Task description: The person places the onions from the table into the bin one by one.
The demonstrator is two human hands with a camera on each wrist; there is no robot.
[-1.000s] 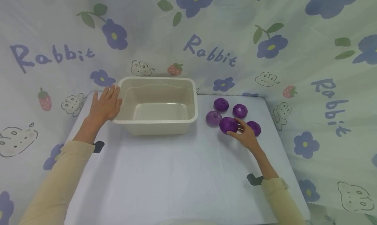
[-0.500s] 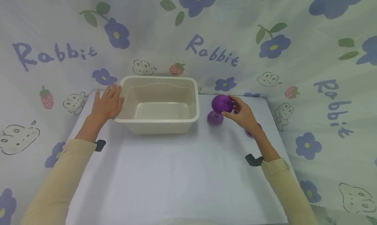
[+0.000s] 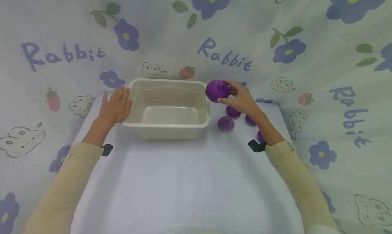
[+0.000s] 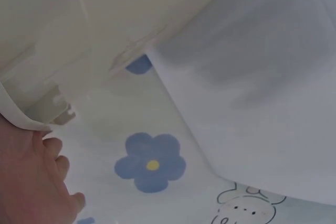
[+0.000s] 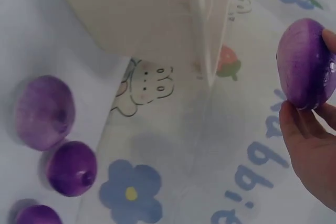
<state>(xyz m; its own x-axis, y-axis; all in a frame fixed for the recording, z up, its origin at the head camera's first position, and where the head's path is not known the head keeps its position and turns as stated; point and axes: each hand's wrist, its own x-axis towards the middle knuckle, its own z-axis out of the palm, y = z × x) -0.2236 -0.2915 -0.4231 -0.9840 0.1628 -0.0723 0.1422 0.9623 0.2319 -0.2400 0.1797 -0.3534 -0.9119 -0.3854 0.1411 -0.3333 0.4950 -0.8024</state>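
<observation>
My right hand (image 3: 242, 97) pinches a purple onion (image 3: 216, 91) between thumb and fingers, held up beside the right rim of the cream plastic bin (image 3: 166, 133). In the right wrist view the same onion (image 5: 303, 64) shows its glossy side, well above the table. My left hand (image 3: 114, 106) lies with straight fingers against the bin's left rim; the left wrist view catches its fingertips at that rim (image 4: 21, 119). Several more purple onions lie on the table right of the bin, among them a paler onion (image 3: 225, 123) and a darker onion (image 3: 233, 111).
The bin stands at the back of a white table (image 3: 183, 179), near a curtain (image 3: 171, 33) printed with flowers and rabbits. Another onion (image 3: 260, 136) is partly hidden by my right forearm. Dark straps sit at both wrists.
My right hand has lifted the onion from among the others and carried it up and left to the bin's right rim. The left hand stays at the left rim.
</observation>
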